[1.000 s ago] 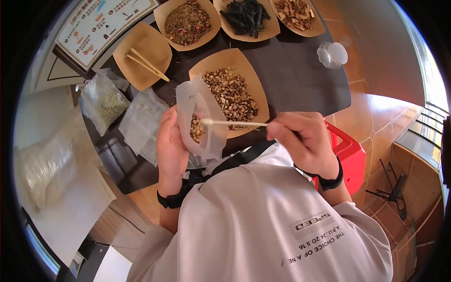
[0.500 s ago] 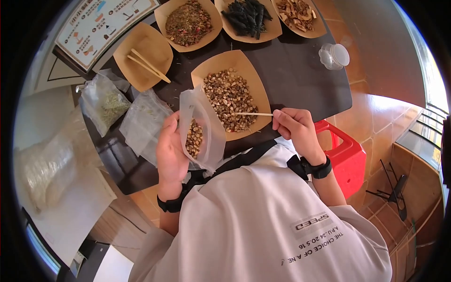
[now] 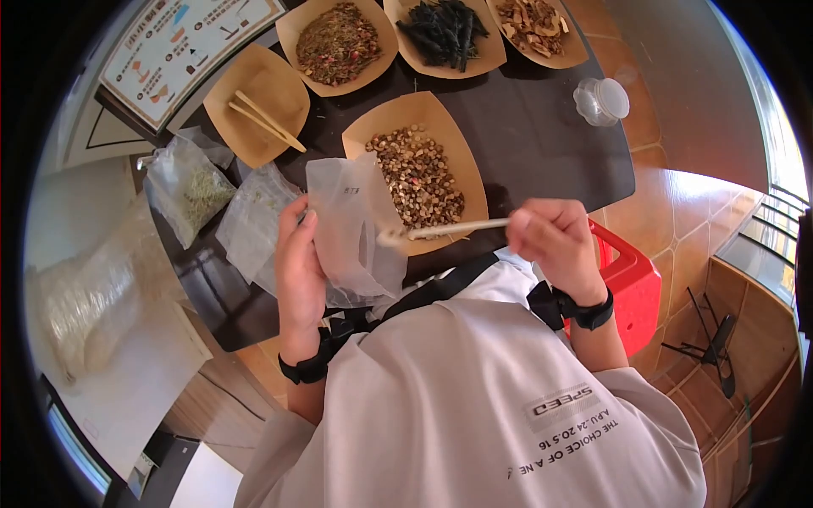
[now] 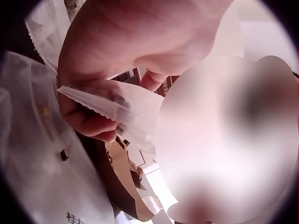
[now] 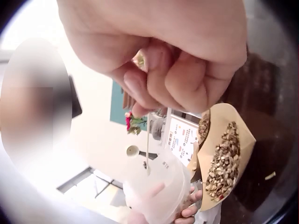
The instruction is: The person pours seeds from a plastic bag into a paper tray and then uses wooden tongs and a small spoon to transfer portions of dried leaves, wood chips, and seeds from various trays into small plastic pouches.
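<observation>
The left hand (image 3: pixel 301 275) grips a translucent white bag (image 3: pixel 343 229) by its side; the left wrist view shows curled fingers (image 4: pixel 88 121) round its edge. Between finger and thumb the right hand (image 3: pixel 555 245) pinches a thin pale wooden spoon (image 3: pixel 457 229), its blurred tip at the bag's right side. Behind the bag lies a paper tray (image 3: pixel 470 182) of chopped brown and cream pieces (image 3: pixel 419 169). In the right wrist view the spoon (image 5: pixel 148 140) points toward the bag (image 5: pixel 163 186). The bag's contents are hidden in the head view.
Paper trays with reddish herbs (image 3: pixel 339 42), black pieces (image 3: pixel 445 34) and brown slices (image 3: pixel 533 27) line the far edge. Another tray (image 3: pixel 288 76) holds wooden sticks (image 3: pixel 267 127). Filled bags (image 3: pixel 190 190) lie left, a clear jar (image 3: pixel 601 102) right, a red stool (image 3: pixel 639 288) beside the table.
The right hand has dipped the spoon into the tray's pieces, then lifted it back toward the bag. The left hand has turned the bag, hiding the pieces seen inside it earlier.
</observation>
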A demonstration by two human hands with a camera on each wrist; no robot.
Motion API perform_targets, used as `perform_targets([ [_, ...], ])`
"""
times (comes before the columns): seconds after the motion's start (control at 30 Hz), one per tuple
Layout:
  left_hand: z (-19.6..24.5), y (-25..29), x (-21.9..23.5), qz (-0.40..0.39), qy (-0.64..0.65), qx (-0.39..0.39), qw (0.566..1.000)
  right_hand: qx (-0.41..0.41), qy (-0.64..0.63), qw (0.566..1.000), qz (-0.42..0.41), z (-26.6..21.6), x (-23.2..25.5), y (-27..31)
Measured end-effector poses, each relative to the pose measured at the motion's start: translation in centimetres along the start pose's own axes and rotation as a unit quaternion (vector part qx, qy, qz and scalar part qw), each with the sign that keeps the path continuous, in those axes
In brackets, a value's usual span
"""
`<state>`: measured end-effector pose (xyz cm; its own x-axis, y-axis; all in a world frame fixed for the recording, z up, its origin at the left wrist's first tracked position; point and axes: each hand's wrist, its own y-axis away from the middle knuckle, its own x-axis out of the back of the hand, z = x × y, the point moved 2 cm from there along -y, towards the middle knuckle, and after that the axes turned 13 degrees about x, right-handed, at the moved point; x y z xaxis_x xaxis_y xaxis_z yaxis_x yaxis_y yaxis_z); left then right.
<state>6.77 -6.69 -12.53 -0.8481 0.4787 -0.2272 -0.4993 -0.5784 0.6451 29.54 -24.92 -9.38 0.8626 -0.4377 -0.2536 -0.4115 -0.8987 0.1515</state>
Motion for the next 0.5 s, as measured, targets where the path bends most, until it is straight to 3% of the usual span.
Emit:
perform_targets([
  [0.03,-0.1,-0.1,-0.2,-0.016,0.027,0.008,0.999,0.043,0.117,0.991,-0.044,-1.1,-0.9,0.1],
  [0.07,-0.1,-0.1,-0.3,-0.032,0.053,0.015,0.998,0.043,0.116,0.991,-0.043,-1.9,-1.2,0.1],
  [0.13,-0.3,-0.3,0.3,-0.048,0.103,0.02,0.993,0.188,0.253,0.945,-0.088,-3.6,-1.8,0.1],
  [0.2,-0.1,-0.3,1.2,-0.063,0.156,0.023,0.985,0.187,0.253,0.947,-0.062,-3.9,-0.7,0.3],
  [0.27,0.5,0.1,2.1,-0.078,0.092,-0.013,0.993,0.187,0.281,0.94,-0.06,-3.0,-0.4,-0.1],
  [0.33,0.4,-0.2,2.0,-0.092,0.114,0.0,0.989,0.244,0.344,0.901,-0.104,-1.4,-1.6,-0.6],
  [0.43,0.0,-0.2,2.1,-0.101,0.148,0.028,0.983,0.28,0.407,0.863,-0.103,-0.2,-2.8,-0.9],
  [0.5,-0.3,-0.2,1.8,-0.095,0.164,0.045,0.981,0.278,0.419,0.861,-0.08,-0.1,-2.0,-1.1],
])
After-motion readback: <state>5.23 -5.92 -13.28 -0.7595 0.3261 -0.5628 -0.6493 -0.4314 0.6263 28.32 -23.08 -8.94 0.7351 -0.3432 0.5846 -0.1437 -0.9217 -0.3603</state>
